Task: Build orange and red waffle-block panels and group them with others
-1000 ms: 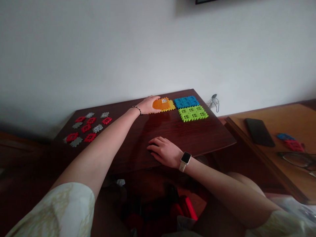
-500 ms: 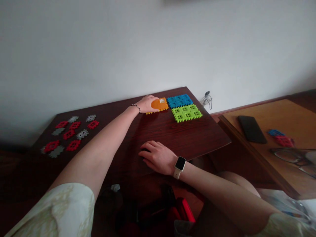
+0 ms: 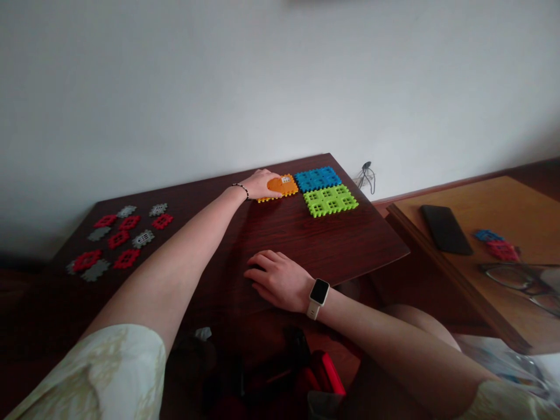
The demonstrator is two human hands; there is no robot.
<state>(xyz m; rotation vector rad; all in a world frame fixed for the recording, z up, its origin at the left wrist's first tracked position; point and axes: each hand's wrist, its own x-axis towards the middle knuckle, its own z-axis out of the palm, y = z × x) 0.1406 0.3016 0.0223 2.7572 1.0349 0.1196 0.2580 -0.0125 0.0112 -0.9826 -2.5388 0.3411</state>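
Note:
My left hand (image 3: 262, 184) reaches across the dark table, its thumb and fingers closed about the left part of an orange toothed building panel (image 3: 286, 186). That panel lies flat, with a small white lattice window in it; my fingers hide its left end. Just right of it is a blue building panel (image 3: 318, 177), and a lime-green one (image 3: 331, 200) lies against the blue one's near edge. My right hand (image 3: 277, 279) rests on the near part of the table, fingers loosely bent and apart, holding nothing.
Several small red and grey toothed pieces (image 3: 118, 238) lie scattered on the dark table (image 3: 262, 233) at left. On a wooden surface (image 3: 507, 204) at right are a black phone (image 3: 445, 228), blue and red pieces (image 3: 503, 249) and glasses (image 3: 510, 276). A cable (image 3: 366, 175) hangs by the wall.
The view has shifted very slightly. My left hand stays on the orange panel, and my right hand keeps its place on the table.

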